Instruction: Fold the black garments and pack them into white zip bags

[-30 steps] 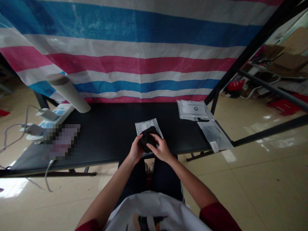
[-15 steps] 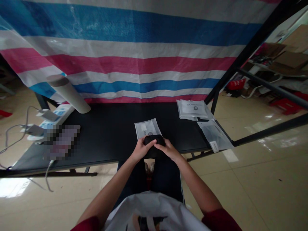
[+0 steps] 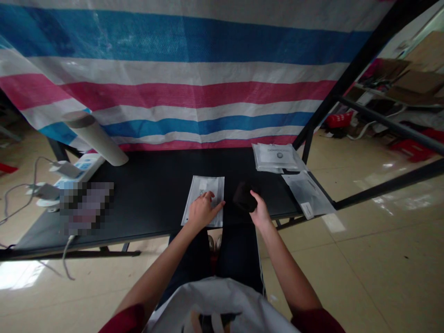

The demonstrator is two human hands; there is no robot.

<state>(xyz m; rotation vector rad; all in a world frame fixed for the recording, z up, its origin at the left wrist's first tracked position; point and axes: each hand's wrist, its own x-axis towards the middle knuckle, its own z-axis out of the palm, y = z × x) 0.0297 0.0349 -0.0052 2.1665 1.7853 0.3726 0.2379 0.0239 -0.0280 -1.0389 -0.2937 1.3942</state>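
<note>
My left hand (image 3: 204, 212) is flat on a plastic bag (image 3: 203, 201), fingers spread and pressing down, not gripping; the bag lies flat under it at about 12 o'clock. My right hand (image 3: 260, 209) is partly closed, with the fingers against a black bundle (image 3: 244, 196). It seems to have hold of the bundle, but I can't tell whether the bundle is lifted or resting on the table.

The bundle sits at about 10 o'clock from my right hand, touching it, and just beside the bag's right edge, not on it. Its long axis is hard to read since it's dark and partly behind my fingers. My right hand is the nearer one; my left is apart from it, on the far side of the bag's edge.

Under my hands are my dark trousers (image 3: 239, 259). Beyond is the black table (image 3: 156, 185). At 1 o'clock are a stack of sealed packets (image 3: 277, 157) and a clear sleeve with a white label (image 3: 308, 194). At 10 o'clock are a power strip (image 3: 81, 169) and a cardboard tube (image 3: 95, 138), lying tilted. A blurred patch (image 3: 86, 208) hides whatever is near them. Farthest at 12 o'clock hangs a striped tarp (image 3: 180, 83).
</note>
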